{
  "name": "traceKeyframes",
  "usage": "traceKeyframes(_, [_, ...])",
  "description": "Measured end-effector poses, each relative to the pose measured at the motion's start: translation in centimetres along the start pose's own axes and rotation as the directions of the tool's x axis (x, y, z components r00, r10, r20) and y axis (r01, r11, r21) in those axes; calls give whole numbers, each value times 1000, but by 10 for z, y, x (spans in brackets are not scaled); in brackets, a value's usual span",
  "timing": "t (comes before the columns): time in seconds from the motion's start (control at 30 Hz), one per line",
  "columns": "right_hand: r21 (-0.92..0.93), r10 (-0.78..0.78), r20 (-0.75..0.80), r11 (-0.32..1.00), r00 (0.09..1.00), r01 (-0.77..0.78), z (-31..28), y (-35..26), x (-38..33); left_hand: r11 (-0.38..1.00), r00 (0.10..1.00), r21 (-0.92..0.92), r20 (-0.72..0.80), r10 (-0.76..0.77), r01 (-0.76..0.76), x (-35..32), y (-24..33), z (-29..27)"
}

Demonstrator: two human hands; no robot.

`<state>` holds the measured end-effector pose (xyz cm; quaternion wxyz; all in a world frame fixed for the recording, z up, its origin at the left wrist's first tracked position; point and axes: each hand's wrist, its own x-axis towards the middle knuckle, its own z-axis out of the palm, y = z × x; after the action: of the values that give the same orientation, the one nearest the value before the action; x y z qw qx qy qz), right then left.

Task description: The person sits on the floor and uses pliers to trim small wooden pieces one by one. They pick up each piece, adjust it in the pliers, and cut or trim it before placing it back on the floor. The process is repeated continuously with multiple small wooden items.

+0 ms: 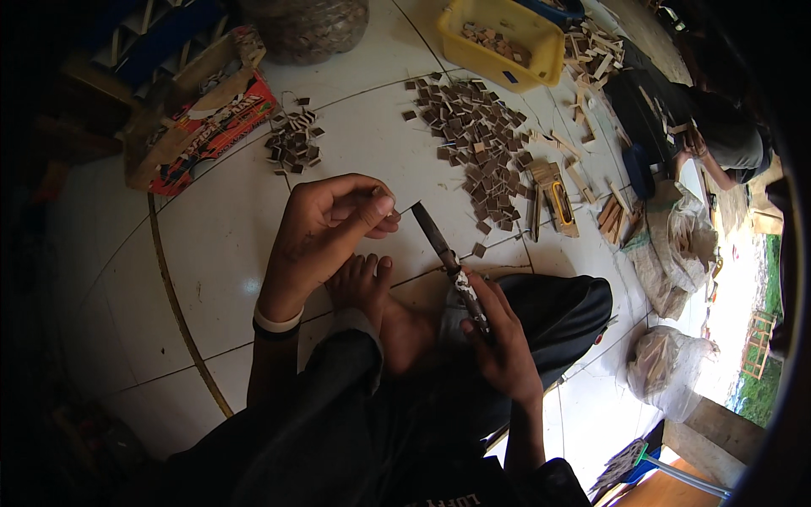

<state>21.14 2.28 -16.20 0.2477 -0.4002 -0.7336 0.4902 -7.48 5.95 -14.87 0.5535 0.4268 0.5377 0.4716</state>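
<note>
My left hand (334,221) is raised over the floor, thumb and fingertips pinched on a small piece mostly hidden by the fingers. A thin dark pin (409,209) juts from the pinch toward the right. Close to its end is the tip of a narrow hand tool (432,237) with a long dark metal head and a dark handle flecked with white. My right hand (500,342) is wrapped round that handle, above my bent leg. Beyond my hands, a large pile of small brown square pieces (486,160) with thin pins lies on the tiles; a smaller pile (293,139) lies further left.
A yellow tub (541,74) with small pieces stands at the back, near a filled plastic bag (308,29). An open printed carton (215,127) is at left. Wood strips (596,51) and sacks (672,253) line the right, where another person (726,139) sits.
</note>
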Motion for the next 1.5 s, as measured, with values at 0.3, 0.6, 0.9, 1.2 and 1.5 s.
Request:
traceKeyframes(0.3, [7, 24, 0, 1000, 1000, -24, 0, -3, -1, 1000, 1000, -21, 20, -18, 19, -1, 1, -1])
traceKeyframes(0.6, [22, 43, 11, 999, 999, -43, 3, -2, -2, 999, 999, 44, 26, -28, 27, -3, 1, -3])
traceKeyframes(0.9, [17, 61, 9, 998, 998, -61, 9, 0, -2, 995, 1000, -99, 11, 26, -25, 3, -6, 8])
traceKeyframes(1.2, [77, 47, -35, 996, 998, -44, 25, 2, -3, 925, 998, -380, 60, -3, 25, 9, -15, 24])
traceKeyframes(1.5, [-53, 52, -127, 997, 991, -59, 33, -10, 0, 865, 1000, -502, -14, 24, -28, 4, -17, 25])
